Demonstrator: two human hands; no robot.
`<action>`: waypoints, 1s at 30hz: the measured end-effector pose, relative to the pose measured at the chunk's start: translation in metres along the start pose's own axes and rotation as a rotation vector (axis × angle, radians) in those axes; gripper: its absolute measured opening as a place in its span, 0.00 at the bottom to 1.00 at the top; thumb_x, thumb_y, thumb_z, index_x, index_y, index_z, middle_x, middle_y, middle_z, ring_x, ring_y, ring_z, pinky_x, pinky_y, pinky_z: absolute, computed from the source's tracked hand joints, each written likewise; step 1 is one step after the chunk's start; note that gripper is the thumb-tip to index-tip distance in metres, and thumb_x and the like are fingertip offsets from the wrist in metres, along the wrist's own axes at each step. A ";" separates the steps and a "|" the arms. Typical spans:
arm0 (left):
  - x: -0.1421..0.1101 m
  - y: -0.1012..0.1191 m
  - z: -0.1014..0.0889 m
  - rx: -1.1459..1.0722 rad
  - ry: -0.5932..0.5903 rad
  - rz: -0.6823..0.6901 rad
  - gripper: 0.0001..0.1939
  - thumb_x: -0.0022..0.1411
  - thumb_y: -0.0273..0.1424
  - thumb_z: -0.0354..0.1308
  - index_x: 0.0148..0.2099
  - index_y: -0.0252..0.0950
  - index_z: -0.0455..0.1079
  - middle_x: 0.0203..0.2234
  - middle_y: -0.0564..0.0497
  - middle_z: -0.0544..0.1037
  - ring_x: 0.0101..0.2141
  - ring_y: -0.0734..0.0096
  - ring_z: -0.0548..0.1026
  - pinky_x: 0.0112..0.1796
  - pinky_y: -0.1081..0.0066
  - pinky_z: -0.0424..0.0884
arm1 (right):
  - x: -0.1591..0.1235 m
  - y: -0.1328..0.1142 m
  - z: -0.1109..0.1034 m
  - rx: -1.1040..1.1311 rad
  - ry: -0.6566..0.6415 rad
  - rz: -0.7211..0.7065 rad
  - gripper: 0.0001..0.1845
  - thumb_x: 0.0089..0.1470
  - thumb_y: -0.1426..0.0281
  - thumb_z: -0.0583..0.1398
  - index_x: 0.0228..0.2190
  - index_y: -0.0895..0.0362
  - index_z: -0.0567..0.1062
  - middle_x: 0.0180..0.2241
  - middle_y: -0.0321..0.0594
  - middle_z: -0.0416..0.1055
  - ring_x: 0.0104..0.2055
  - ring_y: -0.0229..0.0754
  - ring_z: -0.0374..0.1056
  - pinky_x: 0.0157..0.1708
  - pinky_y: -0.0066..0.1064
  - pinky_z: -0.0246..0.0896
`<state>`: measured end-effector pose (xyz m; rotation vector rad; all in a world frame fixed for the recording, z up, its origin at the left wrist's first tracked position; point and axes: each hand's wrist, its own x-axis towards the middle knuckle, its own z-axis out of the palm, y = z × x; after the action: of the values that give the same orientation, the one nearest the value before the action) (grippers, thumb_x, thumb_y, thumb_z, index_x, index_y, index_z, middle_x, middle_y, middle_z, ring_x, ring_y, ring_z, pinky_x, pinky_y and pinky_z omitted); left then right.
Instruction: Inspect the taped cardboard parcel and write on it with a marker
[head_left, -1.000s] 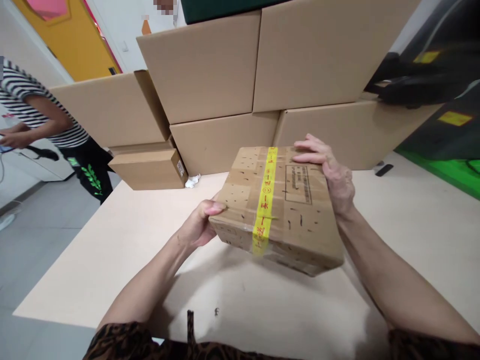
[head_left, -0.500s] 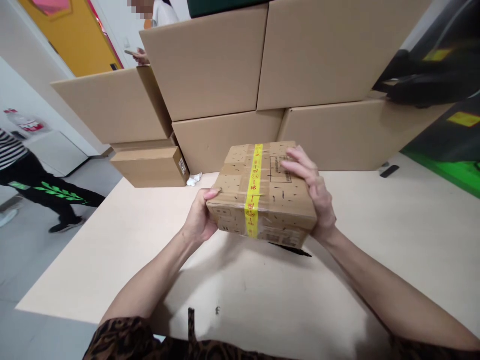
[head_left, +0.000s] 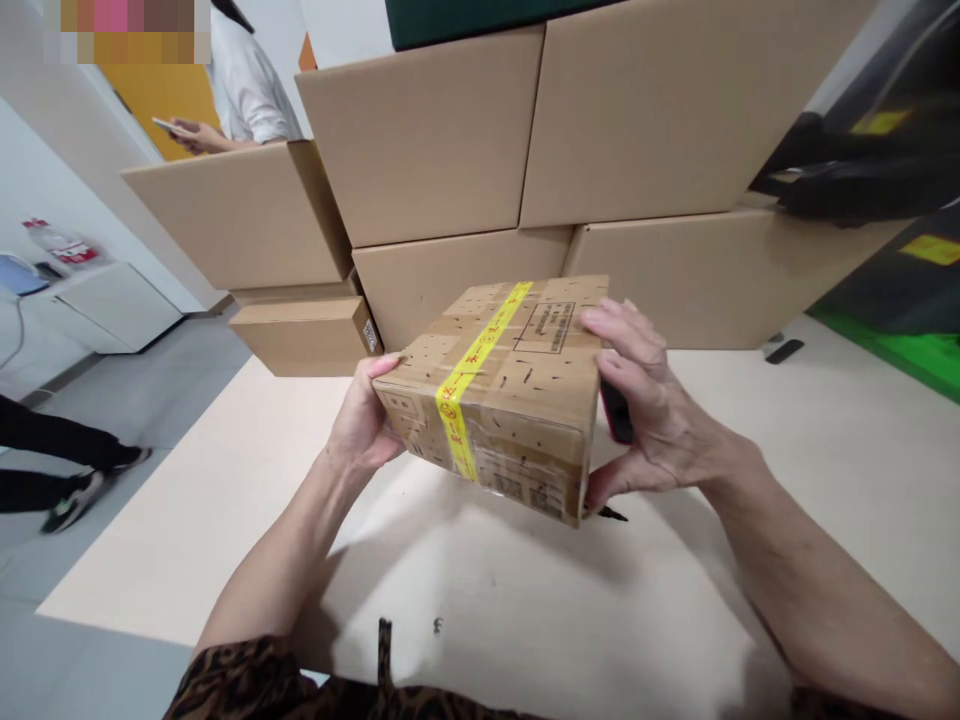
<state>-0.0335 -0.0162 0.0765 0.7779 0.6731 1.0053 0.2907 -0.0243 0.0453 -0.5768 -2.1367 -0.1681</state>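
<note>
I hold a small cardboard box (head_left: 517, 390) above the pale table (head_left: 225, 500). A strip of yellow tape with red characters runs across its top and down its near face, and a printed label sits on the top. My left hand (head_left: 360, 425) grips the box's left corner. My right hand (head_left: 645, 420) clasps the right side, fingers over the top edge, thumb under the near corner. A dark red-edged object (head_left: 616, 415) is pressed between my right palm and the box. A black pen tip (head_left: 613, 514) pokes out below my right thumb.
Large plain cartons (head_left: 480, 140) are stacked in a wall along the table's far edge, with a small flat box (head_left: 307, 335) at the left. A person in white (head_left: 240, 90) stands behind them with a phone. Another person's legs (head_left: 60, 470) cross the floor at left.
The box has been turned so a corner points toward me and its near face shows more. My right hand has slid from the top to the right side. The walking person moved further left.
</note>
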 end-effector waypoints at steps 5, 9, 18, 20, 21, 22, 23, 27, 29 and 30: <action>0.002 -0.002 -0.005 -0.009 -0.044 -0.107 0.22 0.57 0.47 0.66 0.46 0.37 0.82 0.40 0.45 0.89 0.50 0.43 0.86 0.52 0.51 0.81 | -0.001 0.010 -0.007 -0.045 0.016 -0.001 0.63 0.40 0.48 0.77 0.72 0.30 0.57 0.76 0.41 0.56 0.76 0.74 0.55 0.74 0.78 0.41; 0.009 -0.010 -0.009 -0.027 -0.067 -0.200 0.21 0.60 0.50 0.66 0.45 0.39 0.83 0.35 0.47 0.89 0.45 0.48 0.88 0.50 0.52 0.82 | 0.004 0.003 -0.001 -0.042 0.061 0.003 0.63 0.45 0.55 0.75 0.76 0.36 0.53 0.68 0.49 0.63 0.70 0.74 0.64 0.69 0.77 0.54; 0.004 -0.023 0.008 0.010 0.106 0.122 0.41 0.70 0.66 0.49 0.67 0.42 0.73 0.56 0.42 0.84 0.62 0.48 0.80 0.57 0.54 0.80 | 0.006 -0.017 0.010 -0.011 -0.005 0.188 0.71 0.45 0.43 0.74 0.79 0.43 0.46 0.66 0.54 0.62 0.66 0.71 0.64 0.61 0.71 0.67; -0.002 -0.023 0.013 0.059 0.176 0.281 0.41 0.70 0.65 0.50 0.73 0.47 0.66 0.68 0.45 0.76 0.70 0.50 0.71 0.63 0.54 0.74 | 0.006 -0.021 0.007 0.086 -0.057 0.315 0.71 0.44 0.42 0.75 0.78 0.40 0.48 0.70 0.52 0.62 0.69 0.70 0.64 0.64 0.70 0.66; -0.005 -0.023 0.016 0.104 0.195 0.368 0.40 0.70 0.65 0.50 0.74 0.50 0.63 0.73 0.48 0.70 0.74 0.53 0.65 0.67 0.54 0.70 | 0.007 -0.023 0.006 0.135 -0.077 0.379 0.71 0.42 0.42 0.76 0.78 0.40 0.50 0.71 0.51 0.63 0.70 0.70 0.64 0.64 0.70 0.66; -0.007 -0.022 0.017 0.161 0.201 0.455 0.39 0.71 0.65 0.49 0.75 0.53 0.62 0.76 0.51 0.64 0.77 0.54 0.60 0.70 0.54 0.66 | 0.008 -0.026 0.006 0.188 -0.089 0.442 0.71 0.41 0.42 0.77 0.77 0.40 0.52 0.71 0.50 0.65 0.70 0.71 0.65 0.64 0.70 0.67; -0.010 -0.023 0.019 0.226 0.195 0.544 0.39 0.71 0.65 0.47 0.75 0.54 0.62 0.78 0.53 0.59 0.78 0.55 0.56 0.72 0.54 0.62 | 0.010 -0.029 0.005 0.251 -0.094 0.508 0.69 0.40 0.43 0.77 0.76 0.41 0.56 0.70 0.50 0.68 0.69 0.71 0.66 0.63 0.70 0.68; -0.012 -0.032 0.022 0.448 0.147 0.856 0.40 0.72 0.66 0.38 0.75 0.55 0.63 0.79 0.54 0.58 0.78 0.49 0.53 0.75 0.50 0.50 | 0.015 -0.041 0.010 0.672 -0.097 0.762 0.58 0.45 0.50 0.77 0.73 0.42 0.64 0.58 0.47 0.81 0.57 0.66 0.79 0.48 0.60 0.81; -0.009 -0.040 0.021 0.543 0.171 0.976 0.42 0.71 0.66 0.41 0.79 0.55 0.54 0.79 0.53 0.58 0.79 0.49 0.52 0.76 0.49 0.47 | 0.017 -0.046 0.013 0.900 -0.097 0.855 0.53 0.48 0.54 0.76 0.71 0.44 0.66 0.51 0.45 0.85 0.50 0.64 0.83 0.40 0.55 0.84; -0.008 -0.044 0.020 0.600 0.198 1.013 0.44 0.70 0.65 0.44 0.80 0.55 0.49 0.79 0.52 0.57 0.79 0.49 0.51 0.76 0.48 0.47 | 0.018 -0.047 0.014 0.977 -0.089 0.891 0.51 0.49 0.56 0.76 0.70 0.45 0.67 0.50 0.45 0.86 0.48 0.64 0.84 0.38 0.54 0.84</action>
<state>0.0007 -0.0424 0.0527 1.6446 0.7667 1.8453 0.2499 -0.0552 0.0558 -0.8435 -1.5650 1.3136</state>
